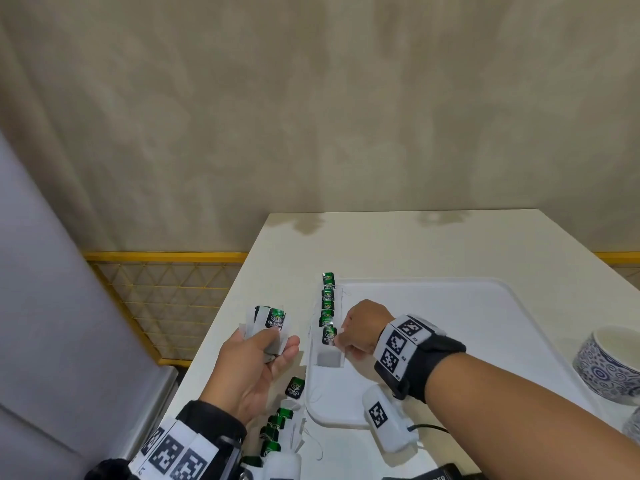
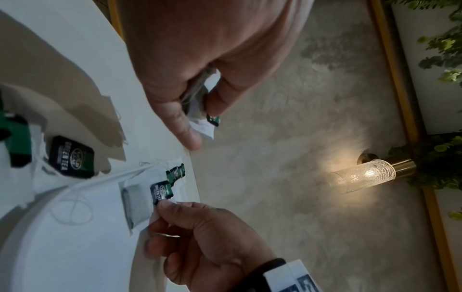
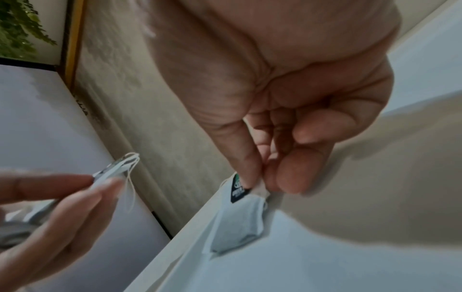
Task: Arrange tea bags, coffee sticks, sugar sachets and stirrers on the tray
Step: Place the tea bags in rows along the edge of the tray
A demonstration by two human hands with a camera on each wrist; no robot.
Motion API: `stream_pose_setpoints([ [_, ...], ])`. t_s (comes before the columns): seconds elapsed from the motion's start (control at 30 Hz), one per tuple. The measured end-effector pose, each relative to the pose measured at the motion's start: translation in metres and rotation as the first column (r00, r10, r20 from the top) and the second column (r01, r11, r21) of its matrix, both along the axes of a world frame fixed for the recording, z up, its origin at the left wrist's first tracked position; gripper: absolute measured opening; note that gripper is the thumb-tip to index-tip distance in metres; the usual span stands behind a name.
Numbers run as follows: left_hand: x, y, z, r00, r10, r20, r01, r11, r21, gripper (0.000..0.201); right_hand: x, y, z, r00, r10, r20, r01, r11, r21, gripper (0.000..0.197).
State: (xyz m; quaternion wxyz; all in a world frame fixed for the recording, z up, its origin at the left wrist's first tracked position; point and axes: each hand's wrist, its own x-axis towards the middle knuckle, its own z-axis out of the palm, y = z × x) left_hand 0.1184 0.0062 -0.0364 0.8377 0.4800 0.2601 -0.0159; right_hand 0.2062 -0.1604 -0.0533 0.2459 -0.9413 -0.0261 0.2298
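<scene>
Nearby, a patterned bowl (image 1: pixel 604 365) sits right; the right hand (image 1: pixel 360 325) pinches the row's nearest tea bag (image 1: pixel 329 348) on the tray (image 1: pixel 450 341); the left hand (image 1: pixel 256 362) grasps spare tea bags (image 1: pixel 268 322).

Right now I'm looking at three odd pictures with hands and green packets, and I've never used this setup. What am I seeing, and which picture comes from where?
There is no machine here: a person works with bare hands and wears cameras. The wide picture comes from a head camera looking down; the other two come from cameras strapped to each wrist, looking along the fingers.

On the white table lies a white tray. Along its left edge runs a row of tea bags with green tags. More loose tea bags lie on the table beside the tray. A blue patterned bowl stands at the right.

The left hand holds a small bunch of tea bags. The right hand pinches the nearest tea bag of the row, at its top by the tag; the right wrist view shows this close up.
</scene>
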Motion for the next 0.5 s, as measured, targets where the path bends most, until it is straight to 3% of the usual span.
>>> stream_pose_setpoints([
  [0.2, 0.0021, -0.0018, -0.0021, 0.999, -0.035, -0.033, 0.035, 0.999, -0.013, 0.018, 0.0053, 0.0013, -0.0035, 1.0, -0.029, -0.008, 0.029, 0.999, -0.014, 0.023],
  [0.37, 0.0016, -0.0054, -0.0015, 0.996, -0.047, -0.081, 0.044, 0.998, -0.038, 0.01, 0.0061, 0.0028, -0.0059, 0.998, -0.015, -0.059, 0.015, 1.0, -0.013, 0.019],
  [0.5, -0.0001, -0.0076, 0.0016, 0.996, -0.039, -0.081, 0.035, 0.998, -0.047, 0.008, 0.0031, 0.0003, -0.0057, 0.996, -0.042, -0.081, 0.043, 0.999, 0.003, 0.032],
])
